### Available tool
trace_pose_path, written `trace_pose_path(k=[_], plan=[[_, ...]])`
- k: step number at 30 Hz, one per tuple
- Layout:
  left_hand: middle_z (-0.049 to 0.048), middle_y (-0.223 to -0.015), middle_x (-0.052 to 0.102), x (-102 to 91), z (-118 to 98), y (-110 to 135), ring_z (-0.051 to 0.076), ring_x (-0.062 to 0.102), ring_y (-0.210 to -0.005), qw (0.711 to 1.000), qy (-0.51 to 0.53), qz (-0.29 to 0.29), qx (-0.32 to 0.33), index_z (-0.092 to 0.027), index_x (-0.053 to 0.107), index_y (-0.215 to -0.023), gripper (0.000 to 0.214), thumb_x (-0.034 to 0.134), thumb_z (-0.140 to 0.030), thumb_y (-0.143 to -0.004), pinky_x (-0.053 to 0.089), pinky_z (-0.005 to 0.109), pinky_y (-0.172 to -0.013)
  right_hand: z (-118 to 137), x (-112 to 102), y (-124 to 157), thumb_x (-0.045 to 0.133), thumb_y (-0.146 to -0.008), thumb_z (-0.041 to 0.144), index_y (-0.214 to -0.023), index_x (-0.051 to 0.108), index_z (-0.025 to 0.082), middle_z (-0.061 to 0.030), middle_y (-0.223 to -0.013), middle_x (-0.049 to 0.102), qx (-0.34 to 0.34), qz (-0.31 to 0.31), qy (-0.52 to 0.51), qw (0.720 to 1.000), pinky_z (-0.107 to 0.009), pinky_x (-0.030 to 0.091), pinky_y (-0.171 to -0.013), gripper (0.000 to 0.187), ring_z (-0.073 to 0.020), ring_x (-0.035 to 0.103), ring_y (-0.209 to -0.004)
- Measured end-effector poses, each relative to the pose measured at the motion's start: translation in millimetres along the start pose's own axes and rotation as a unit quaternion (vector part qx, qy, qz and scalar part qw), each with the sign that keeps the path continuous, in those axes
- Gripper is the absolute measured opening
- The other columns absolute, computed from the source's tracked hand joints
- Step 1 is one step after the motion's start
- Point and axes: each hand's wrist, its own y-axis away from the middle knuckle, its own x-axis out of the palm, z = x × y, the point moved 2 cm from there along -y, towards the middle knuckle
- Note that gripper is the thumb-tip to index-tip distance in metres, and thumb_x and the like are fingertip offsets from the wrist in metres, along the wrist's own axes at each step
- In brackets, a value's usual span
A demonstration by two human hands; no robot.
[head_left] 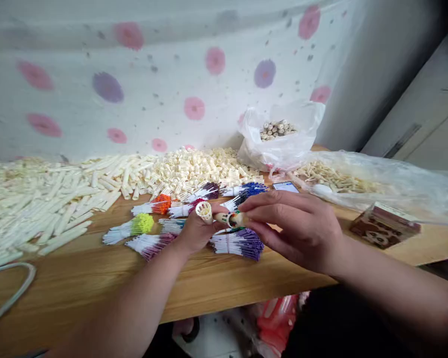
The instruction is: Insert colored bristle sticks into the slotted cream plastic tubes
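Both my hands meet above the middle of the wooden table. My left hand [196, 228] is closed round a cream slotted plastic cup [204, 212], its open end facing up. Between the two hands lies a cream tubular piece [221, 218] with dark slots near its right end. The fingertips of my right hand [294, 223] pinch the right end of this piece, where a pale tip shows. The fingers hide part of it. Beneath and around the hands lie bundles of white sticks with coloured ends, among them a purple bundle [237, 243] and a yellow-green bundle [129, 228].
Long cream tubes [59, 204] cover the table's left side, beside a heap of slotted cream pieces [205, 171]. A white plastic bag [257, 144], a phone [285, 187], a clear bag [403, 169] and a small box [384, 226] are to the right. A white cable [20, 293] lies left.
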Motion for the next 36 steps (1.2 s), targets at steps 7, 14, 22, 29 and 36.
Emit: trace_pose_path(k=[7, 14, 22, 29, 36], plan=[[0.0018, -0.072, 0.061, 1.4, -6.1, -1.8, 0.015, 0.054, -0.067, 1.000, 0.007, -0.003, 0.005, -0.015, 0.068, -0.079, 0.035, 0.073, -0.047, -0.067, 0.045, 0.031, -0.071, -3.0, 7.0, -1.9, 0.058, -0.084, 0.011, -0.094, 0.061, 0.016, -0.0082, -0.096, 0.065, -0.005, 0.012, 0.035, 0.999, -0.030, 0.051, -0.076, 0.011, -0.0156, 0.061, -0.089], [0.0037, -0.072, 0.063, 2.1, -9.1, 1.6, 0.017, 0.055, -0.069, 1.000, -0.018, 0.000, -0.001, -0.013, 0.069, -0.087, 0.050, 0.066, -0.059, -0.068, 0.044, 0.029, -0.065, -10.7, 15.1, 2.0, 0.054, -0.087, 0.011, -0.093, 0.060, 0.017, -0.0069, -0.091, 0.062, 0.020, 0.021, 0.021, 0.999, -0.030, 0.050, -0.074, 0.011, -0.0153, 0.058, -0.085], [0.0038, -0.074, 0.063, -1.5, 2.1, 1.0, 0.018, 0.056, -0.072, 0.994, -0.095, -0.047, 0.007, -0.015, 0.067, -0.074, 0.033, 0.067, -0.049, -0.073, 0.044, 0.029, -0.069, -18.2, 31.1, 8.3, 0.049, -0.088, 0.010, -0.084, 0.059, 0.016, -0.0083, -0.089, 0.061, 0.080, 0.039, 0.012, 0.996, -0.029, 0.049, -0.070, 0.012, -0.0156, 0.057, -0.080], [0.0032, -0.078, 0.066, 4.5, 1.9, -0.3, 0.019, 0.059, -0.073, 0.991, -0.050, -0.072, -0.104, -0.015, 0.068, -0.096, 0.039, 0.068, -0.046, -0.073, 0.045, 0.029, -0.070, -47.7, 36.0, 12.8, 0.051, -0.087, 0.017, -0.078, 0.058, 0.017, -0.0061, -0.081, 0.061, 0.180, -0.016, -0.033, 0.983, -0.028, 0.047, -0.069, 0.011, -0.0156, 0.058, -0.078], [0.0052, -0.078, 0.067, 19.0, -5.2, 4.0, 0.013, 0.060, -0.058, 0.979, 0.116, -0.033, -0.162, -0.013, 0.063, -0.102, 0.033, 0.064, -0.036, -0.079, 0.045, 0.026, -0.062, -74.3, 41.0, 23.1, 0.057, -0.083, 0.030, -0.092, 0.064, 0.018, -0.0033, -0.084, 0.065, 0.380, -0.053, -0.275, 0.882, -0.031, 0.047, -0.071, 0.016, -0.0156, 0.060, -0.078]])
